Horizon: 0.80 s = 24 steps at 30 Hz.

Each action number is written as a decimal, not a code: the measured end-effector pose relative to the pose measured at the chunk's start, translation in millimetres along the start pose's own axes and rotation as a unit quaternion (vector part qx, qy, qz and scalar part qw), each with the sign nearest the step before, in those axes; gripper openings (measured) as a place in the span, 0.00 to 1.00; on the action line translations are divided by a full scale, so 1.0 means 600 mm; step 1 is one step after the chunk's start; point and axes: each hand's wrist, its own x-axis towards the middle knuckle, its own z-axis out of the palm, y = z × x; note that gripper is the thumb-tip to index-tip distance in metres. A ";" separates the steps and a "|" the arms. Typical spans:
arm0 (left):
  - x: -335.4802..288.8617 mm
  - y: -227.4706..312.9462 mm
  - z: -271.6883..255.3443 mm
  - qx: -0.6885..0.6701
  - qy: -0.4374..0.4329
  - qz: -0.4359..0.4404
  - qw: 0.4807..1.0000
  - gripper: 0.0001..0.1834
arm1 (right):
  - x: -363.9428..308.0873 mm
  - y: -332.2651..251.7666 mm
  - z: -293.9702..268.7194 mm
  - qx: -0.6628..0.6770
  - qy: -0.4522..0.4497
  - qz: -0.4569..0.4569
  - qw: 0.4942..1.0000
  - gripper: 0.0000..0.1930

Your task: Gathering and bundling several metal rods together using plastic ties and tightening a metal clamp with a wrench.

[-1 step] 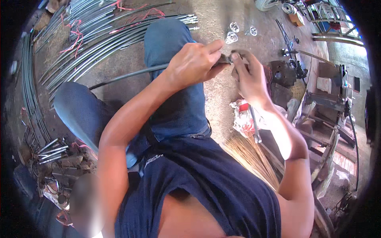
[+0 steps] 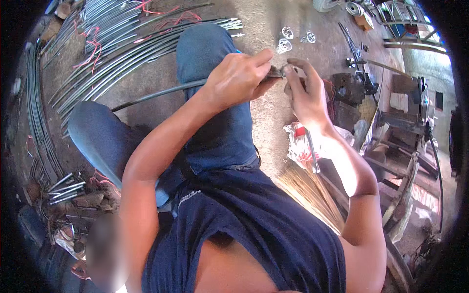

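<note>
A long grey rod [image 2: 163,93] lies across my raised legs, its lower end by my left knee and its other end inside my left hand. My left hand [image 2: 237,78] is closed round it, fingers curled. Just past those fingers a short, dark, rough-looking end piece [image 2: 276,73] sticks out toward the right. My right hand [image 2: 308,93] pinches at the tip of that piece with thumb and forefinger. A small greyish bit shows between these fingertips, too small to name.
Bundles of long rods [image 2: 122,73] with pink ties cover the floor at far left. Small clear bowls [image 2: 285,46] of parts sit beyond my hands. A red-and-white plastic bag [image 2: 297,146], a metal tool [image 2: 312,152] and straw bristles [image 2: 310,193] lie near my right forearm. Short tubes [image 2: 67,189] lie at left.
My right fingers have shifted slightly at the tip of the end piece, the forefinger lifting a little. My left hand and the rod hold nearly the same place.
</note>
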 end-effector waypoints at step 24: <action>0.001 0.010 -0.006 -0.017 -0.052 -0.049 0.997 0.14 | 0.187 0.159 -0.014 0.003 -0.094 -0.499 0.861 0.40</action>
